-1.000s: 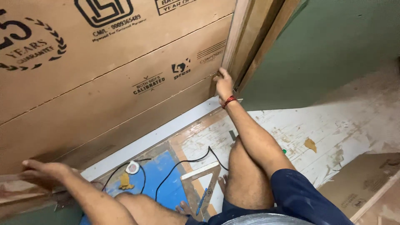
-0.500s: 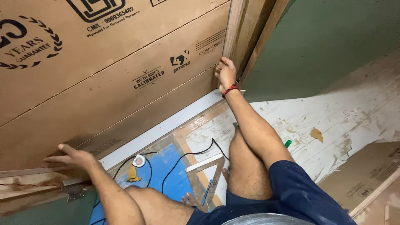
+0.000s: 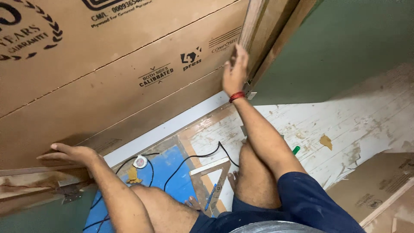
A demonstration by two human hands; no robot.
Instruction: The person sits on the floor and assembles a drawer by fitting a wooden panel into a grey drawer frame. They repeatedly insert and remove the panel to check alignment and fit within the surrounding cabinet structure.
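A large brown plywood board with black printed marks stands tilted in front of me. My left hand lies flat against the board's lower left edge, fingers spread. My right hand presses its palm on the board's right edge, beside a wooden door frame. A red band circles my right wrist. I crouch with bare knees between my arms.
A black cable runs over a blue sheet on the floor, near a small white round object. A wooden try square and a blue pen lie by my feet. Cardboard lies at right, a green wall beyond.
My right hand slid up along the board's right edge. My left hand shifted right along the bottom edge, and the view moved closer to the board.
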